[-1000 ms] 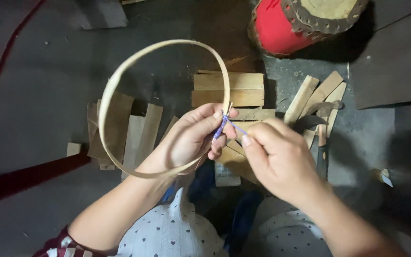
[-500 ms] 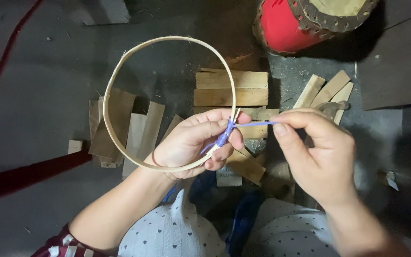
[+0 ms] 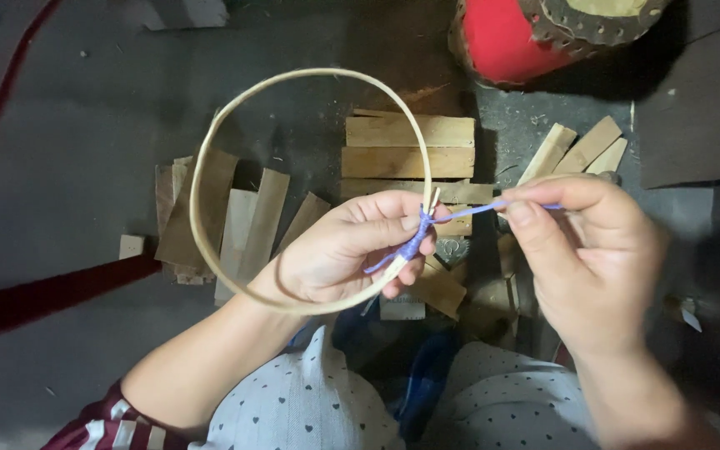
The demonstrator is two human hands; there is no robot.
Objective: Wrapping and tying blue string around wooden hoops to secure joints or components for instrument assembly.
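Observation:
My left hand (image 3: 339,250) grips a thin pale bamboo hoop (image 3: 210,150) at its joint, where the strip's two ends overlap. A purple string (image 3: 414,242) is wound around that joint. A free end of the string runs taut to the right into my right hand (image 3: 589,250), which pinches it between thumb and forefinger. The hoop is held above my lap, tilted slightly toward me.
Flat wooden slats (image 3: 406,146) lie scattered on the dark floor under the hoop, more slats (image 3: 577,150) at the right. A red drum-like object (image 3: 510,33) sits at the top. A red band (image 3: 43,296) crosses the floor at the left. My polka-dot clothed knees (image 3: 327,408) fill the bottom.
My right hand has moved rightward away from the joint, drawing the purple string out taut. The hoop has shifted slightly in my left hand.

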